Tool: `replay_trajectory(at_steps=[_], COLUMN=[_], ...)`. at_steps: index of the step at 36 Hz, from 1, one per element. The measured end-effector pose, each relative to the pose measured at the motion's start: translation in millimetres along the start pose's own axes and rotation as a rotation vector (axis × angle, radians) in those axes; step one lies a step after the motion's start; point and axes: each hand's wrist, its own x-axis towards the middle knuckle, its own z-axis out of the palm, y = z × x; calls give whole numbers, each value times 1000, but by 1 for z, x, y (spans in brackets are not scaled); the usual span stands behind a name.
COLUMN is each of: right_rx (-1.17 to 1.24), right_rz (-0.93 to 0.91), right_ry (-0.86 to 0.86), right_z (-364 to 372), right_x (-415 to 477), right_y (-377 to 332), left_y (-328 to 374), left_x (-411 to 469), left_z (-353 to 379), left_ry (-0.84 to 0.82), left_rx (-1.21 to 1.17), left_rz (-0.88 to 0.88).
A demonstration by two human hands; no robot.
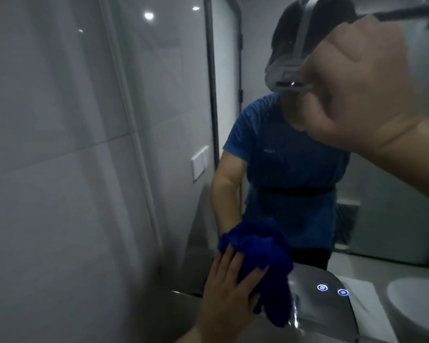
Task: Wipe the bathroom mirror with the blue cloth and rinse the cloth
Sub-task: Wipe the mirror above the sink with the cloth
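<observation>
While pressing with the left hand (228,293), fingers spread flat, on the blue cloth (260,251) low against the mirror (183,95), holds the right hand (357,90) curled up high, gripping nothing visible. Looks mid-wipe, judging by that; leaves the rinse at the basin (411,305) undone.

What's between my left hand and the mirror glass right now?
The blue cloth: the head view shows it bunched under the left hand, whose fingers press it against the mirror.
</observation>
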Motion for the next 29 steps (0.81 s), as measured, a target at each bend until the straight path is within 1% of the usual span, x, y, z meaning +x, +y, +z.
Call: replay_trajectory(at_steps=[5, 8, 9, 11, 13, 15, 16, 18, 20, 22, 24, 26, 28, 29], right_rx=[-8, 8, 7, 0, -13, -20, -21, -24, -31, -27, -12, -10, -14, -19], right_rz=[9, 11, 14, 22, 37, 45, 46, 48, 44, 38, 44, 43, 35, 33], right_ry=[4, 12, 6, -4, -12, -20, -21, -22, -17, 2, 15, 21, 15, 12], right_z=[1, 1, 1, 0, -2, -3, -3, -2, -1, -1, -1, -1, 0, 1], right_x=[-2, -3, -3, -2, -2, -2, -2, -2, -2, -2, -2, -2, -2, -2], right_y=[-1, -2, -2, -4, -5, -5, -6, -6, -6, -6, -6, -6, -5, -5], left_y=[-48, -62, -65, -71, -78, -83, -86, -88, -89, -81, -61, -36, -16, -7], left_x=[-46, -36, -23, 12, 54, 97, 119, 162, 204, 237, 254, 252, 234, 219], left_z=[-18, -41, -51, -71, -91, -110, -119, -138, -149, -153, -151, -141, -121, -108], left_ry=[-71, -74, -57, 22, 145, 291, 363, 492, 574, 631, 641, 587, 543, 533], left_rx=[76, 69, 58, -40, -206, -239, -226, -220, -207, -169, -180, -211, -155, -100], left_rz=[-121, -225, -292, -472, -624, -721, -730, -670, -633, -658, -667, -625, -516, -426])
